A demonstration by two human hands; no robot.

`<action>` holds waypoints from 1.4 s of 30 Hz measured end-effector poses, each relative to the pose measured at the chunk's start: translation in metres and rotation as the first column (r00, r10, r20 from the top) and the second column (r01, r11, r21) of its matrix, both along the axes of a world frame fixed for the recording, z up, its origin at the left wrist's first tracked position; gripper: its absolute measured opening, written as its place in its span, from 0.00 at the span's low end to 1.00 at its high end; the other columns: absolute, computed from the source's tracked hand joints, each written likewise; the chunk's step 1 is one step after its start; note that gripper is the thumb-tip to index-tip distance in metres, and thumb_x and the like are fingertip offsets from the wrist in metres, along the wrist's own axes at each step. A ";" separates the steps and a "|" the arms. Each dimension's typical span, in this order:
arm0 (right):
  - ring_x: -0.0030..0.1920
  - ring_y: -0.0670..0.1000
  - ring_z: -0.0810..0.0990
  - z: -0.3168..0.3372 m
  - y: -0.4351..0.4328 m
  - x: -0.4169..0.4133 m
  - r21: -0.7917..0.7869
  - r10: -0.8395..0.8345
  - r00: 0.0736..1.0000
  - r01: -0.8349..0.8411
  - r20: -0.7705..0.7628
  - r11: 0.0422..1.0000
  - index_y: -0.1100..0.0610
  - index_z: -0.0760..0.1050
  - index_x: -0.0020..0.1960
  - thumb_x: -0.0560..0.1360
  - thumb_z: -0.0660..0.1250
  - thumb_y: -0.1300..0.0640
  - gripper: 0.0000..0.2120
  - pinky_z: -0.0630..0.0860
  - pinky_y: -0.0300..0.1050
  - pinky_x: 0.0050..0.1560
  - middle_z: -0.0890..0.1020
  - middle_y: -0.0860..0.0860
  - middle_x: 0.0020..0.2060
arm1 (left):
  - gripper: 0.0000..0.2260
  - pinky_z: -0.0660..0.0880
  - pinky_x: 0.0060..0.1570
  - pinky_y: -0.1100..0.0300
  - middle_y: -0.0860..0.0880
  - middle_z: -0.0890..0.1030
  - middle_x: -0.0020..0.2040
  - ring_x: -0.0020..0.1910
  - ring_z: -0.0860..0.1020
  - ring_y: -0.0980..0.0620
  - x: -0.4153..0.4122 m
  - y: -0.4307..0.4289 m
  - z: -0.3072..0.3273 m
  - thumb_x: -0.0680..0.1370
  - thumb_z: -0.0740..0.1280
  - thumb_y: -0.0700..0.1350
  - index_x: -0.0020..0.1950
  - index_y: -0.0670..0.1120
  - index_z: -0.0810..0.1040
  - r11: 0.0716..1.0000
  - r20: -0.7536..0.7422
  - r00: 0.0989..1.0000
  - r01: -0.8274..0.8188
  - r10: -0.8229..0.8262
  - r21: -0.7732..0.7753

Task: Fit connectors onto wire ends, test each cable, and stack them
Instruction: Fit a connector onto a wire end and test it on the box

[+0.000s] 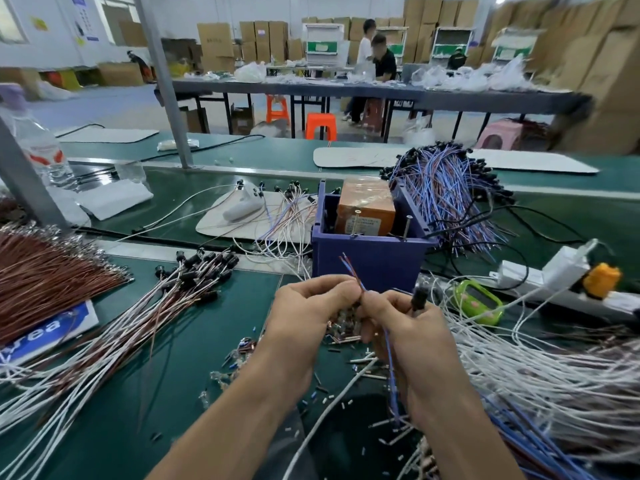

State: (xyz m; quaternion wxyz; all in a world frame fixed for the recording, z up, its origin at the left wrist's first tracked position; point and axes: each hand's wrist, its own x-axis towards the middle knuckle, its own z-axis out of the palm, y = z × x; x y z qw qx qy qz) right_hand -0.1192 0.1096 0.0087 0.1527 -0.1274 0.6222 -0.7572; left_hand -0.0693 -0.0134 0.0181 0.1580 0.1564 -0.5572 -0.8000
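To your left, the finished cables [180,292] with black plugs lie fanned on the green mat [239,299]. Your left hand [308,306] pinches the blue-and-red wire pair [350,270] just below its 2 bare ends, near the purple box [367,258]. Your right hand [412,330] grips the same pair plus a black connector [418,296]. You look mid-fitting. Next, line up each end squarely.

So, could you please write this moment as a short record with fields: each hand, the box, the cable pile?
left hand: pinches the blue-red wire
right hand: grips the same wire, with a black connector sticking up above its fingers
blue box: behind the hands, holds an orange block
white cables: piled to the left on the green mat
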 end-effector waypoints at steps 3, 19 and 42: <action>0.28 0.48 0.76 0.000 0.004 -0.005 -0.038 -0.013 1.000 0.012 -0.011 0.999 0.59 0.83 0.34 0.76 0.71 0.63 0.12 0.72 0.35 0.30 0.79 0.55 0.28 | 0.06 0.81 0.44 0.46 0.44 0.85 0.37 0.35 0.81 0.48 -0.014 0.005 0.001 0.74 0.75 0.38 0.39 0.46 0.88 0.999 0.014 0.999 -0.039 0.040 -0.038; 0.30 0.45 0.80 -0.002 0.001 -0.002 0.174 0.046 0.990 -0.022 -0.133 0.985 0.54 0.85 0.37 0.73 0.75 0.61 0.07 0.74 0.31 0.35 0.84 0.54 0.29 | 0.17 0.79 0.35 0.58 0.46 0.85 0.37 0.34 0.79 0.52 -0.018 -0.006 -0.010 0.60 0.78 0.57 0.40 0.46 0.88 0.994 0.022 0.996 -0.085 0.087 -0.072; 0.22 0.40 0.73 -0.012 -0.004 -0.012 0.077 -0.225 0.974 0.223 0.015 0.972 0.54 0.80 0.41 0.81 0.67 0.58 0.10 0.62 0.44 0.37 0.87 0.55 0.36 | 0.08 0.77 0.31 0.65 0.45 0.87 0.36 0.30 0.82 0.54 -0.036 -0.017 -0.015 0.76 0.76 0.43 0.37 0.53 0.88 0.942 0.038 0.953 -0.292 0.302 -0.169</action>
